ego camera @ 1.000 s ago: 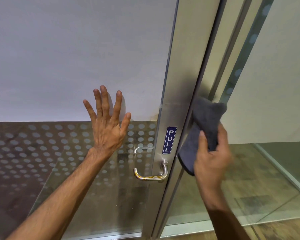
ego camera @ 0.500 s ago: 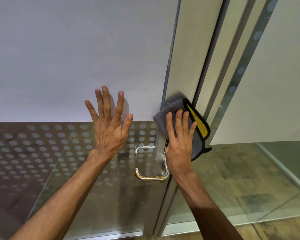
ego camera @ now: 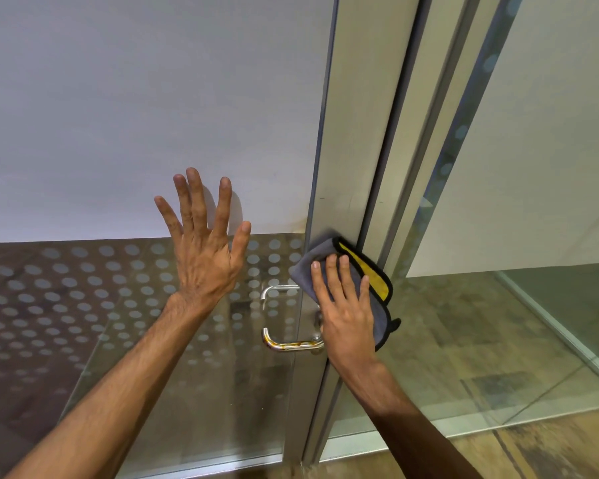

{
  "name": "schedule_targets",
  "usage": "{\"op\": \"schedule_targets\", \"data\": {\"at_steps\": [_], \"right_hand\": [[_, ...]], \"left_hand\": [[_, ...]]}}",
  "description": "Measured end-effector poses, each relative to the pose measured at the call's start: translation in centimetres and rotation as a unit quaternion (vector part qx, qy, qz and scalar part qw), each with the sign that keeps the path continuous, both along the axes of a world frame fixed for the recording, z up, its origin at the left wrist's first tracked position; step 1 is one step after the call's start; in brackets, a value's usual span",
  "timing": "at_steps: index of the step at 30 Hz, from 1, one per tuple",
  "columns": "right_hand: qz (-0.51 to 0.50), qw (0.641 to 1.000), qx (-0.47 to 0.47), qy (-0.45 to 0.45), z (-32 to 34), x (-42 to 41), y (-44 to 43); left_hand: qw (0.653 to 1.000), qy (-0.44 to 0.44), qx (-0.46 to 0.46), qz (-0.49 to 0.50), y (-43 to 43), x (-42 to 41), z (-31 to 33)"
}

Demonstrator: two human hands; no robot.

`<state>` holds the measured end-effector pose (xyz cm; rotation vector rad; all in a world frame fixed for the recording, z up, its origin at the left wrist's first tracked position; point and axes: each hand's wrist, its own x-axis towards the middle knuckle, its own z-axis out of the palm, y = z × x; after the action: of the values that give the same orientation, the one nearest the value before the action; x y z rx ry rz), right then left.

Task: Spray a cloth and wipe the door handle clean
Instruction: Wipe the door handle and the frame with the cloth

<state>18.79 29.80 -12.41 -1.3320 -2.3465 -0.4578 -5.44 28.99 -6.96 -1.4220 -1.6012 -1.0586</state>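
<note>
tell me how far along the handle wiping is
Done: the grey cloth with the yellow, black-edged side is out and in use; no spray bottle shows. In hand: the right hand presses it flat on the metal door frame just above the handle, while the left hand is spread open on the dotted glass door. Left: the curved steel door handle itself, whose lower bar shows brownish marks.

No text, label, brand, number or sign can be read anywhere in this view.
</note>
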Motion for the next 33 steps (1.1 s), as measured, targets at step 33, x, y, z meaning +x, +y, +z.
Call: {"op": "schedule_targets", "data": {"at_steps": [33], "right_hand": [[0.102, 0.834, 0.083, 0.536, 9.1, 3.5, -1.8]], "left_hand": [[1.0, -0.004, -0.006, 0.02, 0.0, -0.2, -0.1]]}}
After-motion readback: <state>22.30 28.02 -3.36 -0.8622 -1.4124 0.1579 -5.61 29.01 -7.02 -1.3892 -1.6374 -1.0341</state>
